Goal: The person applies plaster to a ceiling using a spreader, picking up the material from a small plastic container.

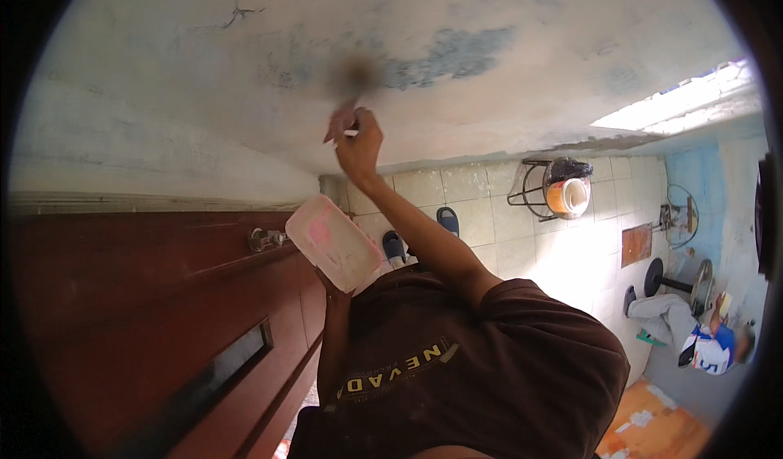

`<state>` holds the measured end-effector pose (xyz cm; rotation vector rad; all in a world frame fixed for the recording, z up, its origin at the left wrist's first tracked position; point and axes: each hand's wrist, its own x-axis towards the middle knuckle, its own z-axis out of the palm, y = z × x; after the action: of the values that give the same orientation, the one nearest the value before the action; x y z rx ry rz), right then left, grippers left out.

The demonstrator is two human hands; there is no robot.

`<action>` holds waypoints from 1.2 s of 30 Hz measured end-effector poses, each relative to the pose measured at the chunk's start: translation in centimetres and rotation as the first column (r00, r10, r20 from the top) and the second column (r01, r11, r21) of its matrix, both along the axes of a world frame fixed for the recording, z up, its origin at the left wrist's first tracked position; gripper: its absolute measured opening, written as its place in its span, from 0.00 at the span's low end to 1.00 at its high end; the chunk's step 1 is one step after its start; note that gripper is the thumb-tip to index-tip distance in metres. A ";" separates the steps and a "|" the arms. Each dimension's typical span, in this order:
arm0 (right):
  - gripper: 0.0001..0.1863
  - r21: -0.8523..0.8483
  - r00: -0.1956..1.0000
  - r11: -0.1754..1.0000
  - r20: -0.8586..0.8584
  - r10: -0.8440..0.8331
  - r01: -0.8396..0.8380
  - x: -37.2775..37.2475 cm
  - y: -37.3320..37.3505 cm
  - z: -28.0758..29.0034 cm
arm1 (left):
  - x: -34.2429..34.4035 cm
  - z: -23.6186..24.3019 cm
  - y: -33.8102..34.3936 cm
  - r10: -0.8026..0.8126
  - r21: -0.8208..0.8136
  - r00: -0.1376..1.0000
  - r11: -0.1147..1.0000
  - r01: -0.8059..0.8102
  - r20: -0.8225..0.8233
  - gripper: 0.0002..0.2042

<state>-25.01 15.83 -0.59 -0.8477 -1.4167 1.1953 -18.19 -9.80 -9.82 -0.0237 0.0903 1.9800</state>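
Observation:
My right hand point(359, 150) is raised to the whitish wall point(269, 124), its fingers closed round a small pinkish tool point(340, 121) with a short white end. The tool's kind cannot be made out, and a dark blur on the picture lies just above it. Low on my left, a shallow rectangular plastic tub point(347, 255), pale pink to white with a pink smear inside, rests tilted in my left hand point(333, 286). That hand's fingers are mostly hidden beneath the tub. Bluish-grey patches point(449, 57) show on the wall to the right of my right hand.
A dark red door point(155, 296) with a round knob point(261, 239) stands close on my left. Rightward on the tiled floor point(489, 214), a metal-legged stool point(532, 190) bears an orange-and-white bucket point(568, 196). Farther right, another person point(708, 346) sits by the blue wall.

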 end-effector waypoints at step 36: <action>0.14 -0.771 0.800 0.226 -0.594 0.086 -0.596 4.9 8.5 -13.9 | 1.4 -3.6 4.5 0.348 -0.172 0.938 0.924 -0.343 -0.001 0.46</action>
<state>-20.12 24.37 -14.46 -0.9074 -0.3352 2.5500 -16.81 -5.35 -13.42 -0.1920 0.2513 2.3193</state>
